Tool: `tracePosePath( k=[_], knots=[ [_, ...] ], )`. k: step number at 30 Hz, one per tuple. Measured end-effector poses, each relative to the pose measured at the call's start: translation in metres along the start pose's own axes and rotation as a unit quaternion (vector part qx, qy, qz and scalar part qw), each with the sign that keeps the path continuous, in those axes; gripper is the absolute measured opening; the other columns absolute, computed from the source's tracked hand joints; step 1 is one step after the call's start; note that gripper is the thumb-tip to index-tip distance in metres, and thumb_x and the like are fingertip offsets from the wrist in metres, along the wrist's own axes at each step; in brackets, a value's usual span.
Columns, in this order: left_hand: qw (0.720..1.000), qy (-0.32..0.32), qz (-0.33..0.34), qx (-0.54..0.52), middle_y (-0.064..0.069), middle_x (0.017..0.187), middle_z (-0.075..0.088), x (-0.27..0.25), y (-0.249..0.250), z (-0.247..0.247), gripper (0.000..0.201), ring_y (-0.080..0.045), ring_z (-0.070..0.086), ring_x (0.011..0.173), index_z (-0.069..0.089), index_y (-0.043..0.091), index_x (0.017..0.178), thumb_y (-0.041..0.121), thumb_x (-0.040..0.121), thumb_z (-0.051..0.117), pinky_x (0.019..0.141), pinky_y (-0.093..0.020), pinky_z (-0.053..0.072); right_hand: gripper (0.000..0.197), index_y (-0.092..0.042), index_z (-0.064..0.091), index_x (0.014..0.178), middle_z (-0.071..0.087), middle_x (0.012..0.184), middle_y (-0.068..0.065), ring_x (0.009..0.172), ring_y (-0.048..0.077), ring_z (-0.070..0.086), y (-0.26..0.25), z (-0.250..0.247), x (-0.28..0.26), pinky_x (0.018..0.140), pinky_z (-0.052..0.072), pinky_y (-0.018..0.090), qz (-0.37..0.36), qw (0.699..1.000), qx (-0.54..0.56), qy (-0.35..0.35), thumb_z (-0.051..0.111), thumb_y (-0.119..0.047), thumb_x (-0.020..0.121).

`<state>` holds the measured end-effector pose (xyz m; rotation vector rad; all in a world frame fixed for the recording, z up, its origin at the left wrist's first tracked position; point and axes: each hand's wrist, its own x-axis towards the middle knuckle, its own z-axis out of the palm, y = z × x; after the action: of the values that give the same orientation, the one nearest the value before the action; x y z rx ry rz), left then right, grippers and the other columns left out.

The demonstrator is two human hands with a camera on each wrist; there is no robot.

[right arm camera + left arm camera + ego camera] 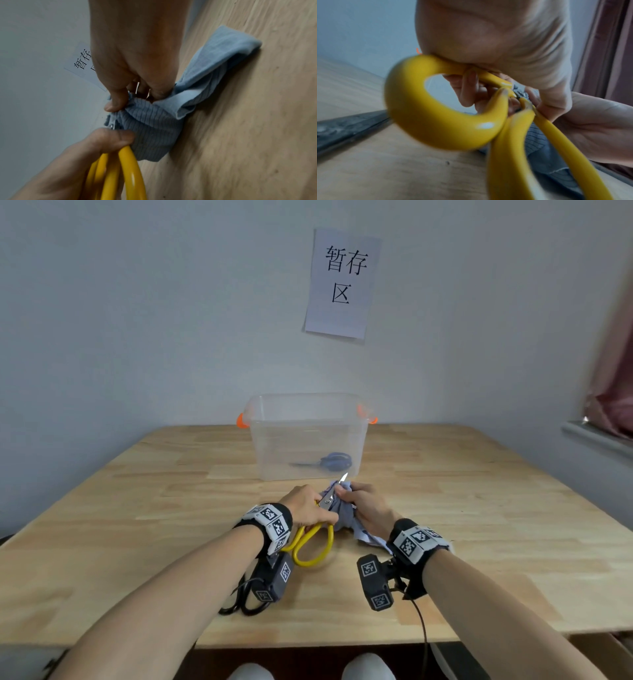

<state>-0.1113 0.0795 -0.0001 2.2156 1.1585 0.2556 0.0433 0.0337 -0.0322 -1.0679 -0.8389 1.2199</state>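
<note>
Yellow scissors (328, 501) are held low over the table (479, 508), long axis running near to far, tip aimed far and slightly right at the clear bin (308, 436). The handles at the near end are gripped by the left hand (306, 506), fingers curled round them. The blades are wrapped in a blue cloth (344, 517) pinched by the right hand (364, 503), which is nearer the tip, so the next wipe is judged to run farward along the blades
</note>
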Motion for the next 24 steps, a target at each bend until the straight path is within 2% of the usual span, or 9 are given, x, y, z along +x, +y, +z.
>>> tracePosePath(
  k=[3, 7, 10, 13, 16, 18, 21, 23, 24],
  knots=[
    [0.999, -0.014, -0.003, 0.03, 0.001, 0.057, 0.052, 0.002, 0.001, 0.002, 0.025, -0.016, 0.044, 0.055, 0.058, 0.019, 0.059, 0.039, 0.066, 0.072, 0.055, -0.026, 0.034, 0.017, 0.002, 0.065, 0.088, 0.067, 0.086, 0.02, 0.077, 0.026, 0.069, 0.004, -0.002, 0.004, 0.07, 0.058, 0.032, -0.011, 0.999, 0.017, 0.026, 0.052, 0.002, 0.098],
    [0.998, -0.021, 0.009, 0.053, 0.003, 0.054, 0.045, 0.0, 0.003, 0.003, 0.036, -0.015, 0.039, 0.052, 0.046, 0.021, 0.053, 0.036, 0.072, 0.073, 0.049, -0.025, 0.029, 0.019, 0.003, 0.064, 0.082, 0.066, 0.08, 0.018, 0.068, 0.023, 0.069, 0.004, -0.006, 0.01, 0.062, 0.057, 0.029, -0.014, 0.997, 0.009, 0.08, 0.053, 0.004, 0.097],
    [0.998, -0.02, 0.011, 0.051, 0.004, 0.055, 0.044, -0.001, 0.003, 0.001, 0.037, -0.014, 0.039, 0.053, 0.045, 0.02, 0.055, 0.037, 0.073, 0.073, 0.05, -0.026, 0.03, 0.017, 0.004, 0.065, 0.081, 0.065, 0.086, 0.022, 0.075, 0.029, 0.067, 0.003, -0.006, 0.014, 0.07, 0.057, 0.035, -0.018, 0.996, 0.009, 0.088, 0.057, 0.001, 0.096],
    [0.998, -0.028, 0.009, 0.052, 0.002, 0.058, 0.05, -0.002, -0.001, -0.002, 0.033, -0.015, 0.043, 0.056, 0.053, 0.018, 0.058, 0.039, 0.072, 0.074, 0.054, -0.026, 0.034, 0.022, 0.003, 0.063, 0.077, 0.069, 0.076, 0.018, 0.068, 0.024, 0.069, -0.002, -0.015, 0.016, 0.063, 0.057, 0.031, -0.031, 0.995, 0.027, 0.094, 0.057, -0.002, 0.097],
    [0.999, -0.027, 0.006, 0.041, 0.006, 0.051, 0.052, -0.005, -0.011, -0.002, 0.032, -0.012, 0.045, 0.049, 0.054, 0.021, 0.053, 0.037, 0.072, 0.074, 0.048, -0.021, 0.035, 0.018, 0.003, 0.064, 0.083, 0.069, 0.083, 0.019, 0.076, 0.026, 0.071, -0.01, -0.027, 0.019, 0.07, 0.058, 0.035, -0.04, 0.994, 0.063, 0.078, 0.057, -0.006, 0.098],
    [1.0, -0.007, 0.004, 0.017, 0.005, 0.049, 0.053, -0.005, -0.017, -0.004, 0.031, -0.012, 0.047, 0.047, 0.056, 0.021, 0.054, 0.036, 0.074, 0.075, 0.046, -0.019, 0.036, 0.015, 0.004, 0.063, 0.089, 0.07, 0.082, 0.016, 0.077, 0.025, 0.07, -0.012, -0.028, 0.018, 0.065, 0.058, 0.03, -0.031, 0.996, 0.021, 0.078, 0.056, -0.005, 0.098],
    [0.999, 0.015, 0.002, -0.032, 0.0, 0.059, 0.059, -0.002, -0.022, -0.006, 0.03, -0.014, 0.051, 0.052, 0.063, 0.016, 0.068, 0.041, 0.077, 0.078, 0.057, -0.023, 0.04, 0.015, 0.008, 0.062, 0.098, 0.069, 0.086, 0.018, 0.075, 0.024, 0.069, -0.009, -0.019, 0.01, 0.064, 0.057, 0.028, -0.013, 0.999, -0.023, 0.043, 0.054, -0.005, 0.1],
    [0.997, 0.021, 0.002, -0.07, 0.0, 0.061, 0.059, 0.0, -0.022, -0.005, 0.032, -0.016, 0.051, 0.057, 0.061, 0.015, 0.067, 0.039, 0.079, 0.077, 0.06, -0.025, 0.04, 0.017, 0.008, 0.063, 0.099, 0.069, 0.09, 0.021, 0.078, 0.026, 0.07, -0.005, -0.017, 0.009, 0.069, 0.058, 0.031, -0.019, 0.998, -0.038, 0.035, 0.055, -0.006, 0.099],
    [0.996, 0.021, 0.002, -0.087, 0.001, 0.059, 0.058, 0.0, -0.022, -0.004, 0.032, -0.016, 0.051, 0.057, 0.059, 0.016, 0.063, 0.037, 0.079, 0.078, 0.059, -0.025, 0.039, 0.018, 0.009, 0.063, 0.1, 0.069, 0.095, 0.023, 0.083, 0.029, 0.071, -0.004, -0.016, 0.009, 0.075, 0.059, 0.036, -0.028, 0.997, -0.047, 0.048, 0.057, -0.008, 0.099]
  ],
)
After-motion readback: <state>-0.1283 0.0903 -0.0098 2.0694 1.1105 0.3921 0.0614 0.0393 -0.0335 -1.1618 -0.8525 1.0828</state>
